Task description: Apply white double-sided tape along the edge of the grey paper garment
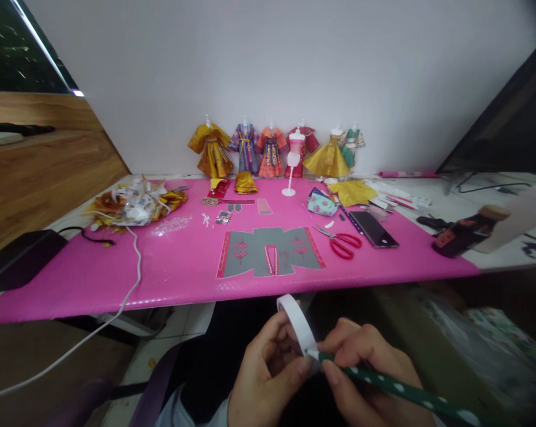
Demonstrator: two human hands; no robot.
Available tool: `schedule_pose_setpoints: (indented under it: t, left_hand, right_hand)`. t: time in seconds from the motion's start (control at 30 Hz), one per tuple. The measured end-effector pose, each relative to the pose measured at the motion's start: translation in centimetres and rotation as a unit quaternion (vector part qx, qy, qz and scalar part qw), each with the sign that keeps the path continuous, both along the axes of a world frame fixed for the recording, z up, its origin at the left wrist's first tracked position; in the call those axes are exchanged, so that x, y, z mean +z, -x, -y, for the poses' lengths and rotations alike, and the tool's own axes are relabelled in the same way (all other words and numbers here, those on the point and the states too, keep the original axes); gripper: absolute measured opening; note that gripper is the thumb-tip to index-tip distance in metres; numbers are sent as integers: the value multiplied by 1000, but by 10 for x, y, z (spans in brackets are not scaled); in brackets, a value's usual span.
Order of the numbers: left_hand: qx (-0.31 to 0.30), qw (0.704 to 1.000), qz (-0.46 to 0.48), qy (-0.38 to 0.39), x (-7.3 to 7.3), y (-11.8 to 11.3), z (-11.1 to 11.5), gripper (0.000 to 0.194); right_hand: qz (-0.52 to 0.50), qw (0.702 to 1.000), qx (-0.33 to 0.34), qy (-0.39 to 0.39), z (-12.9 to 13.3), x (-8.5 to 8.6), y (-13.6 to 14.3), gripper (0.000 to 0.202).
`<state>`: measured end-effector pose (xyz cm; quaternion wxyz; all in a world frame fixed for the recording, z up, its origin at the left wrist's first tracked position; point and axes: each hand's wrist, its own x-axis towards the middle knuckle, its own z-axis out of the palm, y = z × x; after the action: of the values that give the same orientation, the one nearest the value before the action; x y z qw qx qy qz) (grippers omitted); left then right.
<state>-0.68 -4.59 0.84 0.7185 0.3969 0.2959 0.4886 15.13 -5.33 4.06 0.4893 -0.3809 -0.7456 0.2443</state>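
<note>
Below, plastic bag (484, 365), contents blurred, white ring (300, 323) in left hand (263, 370).

No word, brand or number can be read. Right of the phone (373, 229), the dark bottle (466, 236) bears an orange-red patch (444, 241), too blurred to make out as lettering; left of the phone, the grey cut-out (255, 258) carries red motifs (240, 251).

A pink sheet (174, 279) partly covers the white table (501, 256). Directly on the sheet: grey cut-out (255, 255), scissors (331, 236), phone (373, 229), doll stand (293, 159), and leftward, a heap of scraps (137, 204).
</note>
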Motion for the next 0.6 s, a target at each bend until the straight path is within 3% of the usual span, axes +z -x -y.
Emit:
schedule_pose_setpoints:
  t: [0.6]
  left_hand:
    - [-2, 1000, 1, -6, -4, 0, 1, 44]
  right_hand:
    - [-13, 1000, 0, 10, 0, -1, 0, 20]
